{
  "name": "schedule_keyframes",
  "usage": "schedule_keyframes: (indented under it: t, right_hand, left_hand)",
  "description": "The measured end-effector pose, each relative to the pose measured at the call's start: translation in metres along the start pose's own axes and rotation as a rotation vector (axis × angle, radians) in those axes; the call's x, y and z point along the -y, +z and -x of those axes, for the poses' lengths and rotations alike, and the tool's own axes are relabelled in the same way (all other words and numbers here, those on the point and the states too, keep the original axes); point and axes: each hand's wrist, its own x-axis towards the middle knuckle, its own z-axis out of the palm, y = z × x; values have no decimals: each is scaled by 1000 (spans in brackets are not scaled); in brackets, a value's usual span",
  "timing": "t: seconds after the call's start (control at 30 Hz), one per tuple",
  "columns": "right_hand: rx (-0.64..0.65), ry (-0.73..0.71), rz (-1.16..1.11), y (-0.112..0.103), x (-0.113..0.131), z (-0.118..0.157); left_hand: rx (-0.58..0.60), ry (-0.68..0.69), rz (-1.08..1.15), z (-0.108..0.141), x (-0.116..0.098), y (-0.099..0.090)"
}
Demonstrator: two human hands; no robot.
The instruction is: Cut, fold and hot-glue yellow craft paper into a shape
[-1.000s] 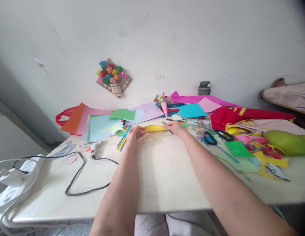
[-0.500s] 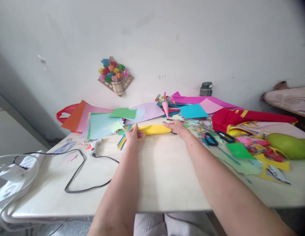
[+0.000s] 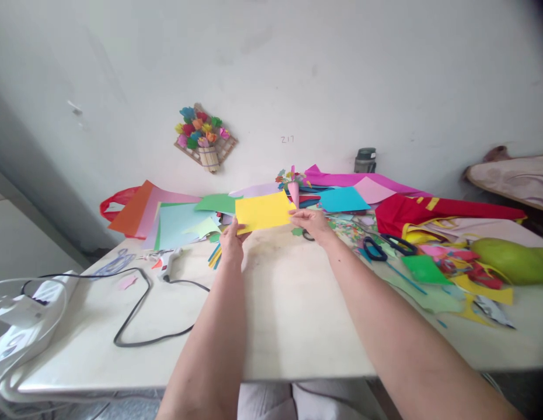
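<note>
A yellow sheet of paper is held up above the back part of the table, its flat face showing. My left hand pinches its lower left corner, and my right hand grips its right edge. Beneath my left hand, thin blue and yellow strips lie on the table. A dark scissor handle shows just under my right hand. Behind the sheet stands a small pink paper cone with colourful leaf shapes.
On the left of the table are a glue gun, its black cord and a power strip. Coloured sheets spread along the back. Blue-handled scissors, a green paper and scraps lie right.
The yellow paper, seen narrow and low before, has been lifted and tilted so more of its face shows. Both hands still hold it.
</note>
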Motion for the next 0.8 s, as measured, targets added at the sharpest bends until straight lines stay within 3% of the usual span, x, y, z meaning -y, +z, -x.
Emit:
schedule_keyframes:
  t: [0.3,0.6,0.8]
  right_hand:
    - [-22,-144,17,-1,-22,-9]
    - [-45,-29,-114,1,-24,-10]
    - [-45,-12,-166,7,-18,-6]
  left_hand:
    - [-21,-24,2,0,5,0]
    - [-45,-61,19,-3,8,-2]
    - [-17,-87,169,-1,8,0]
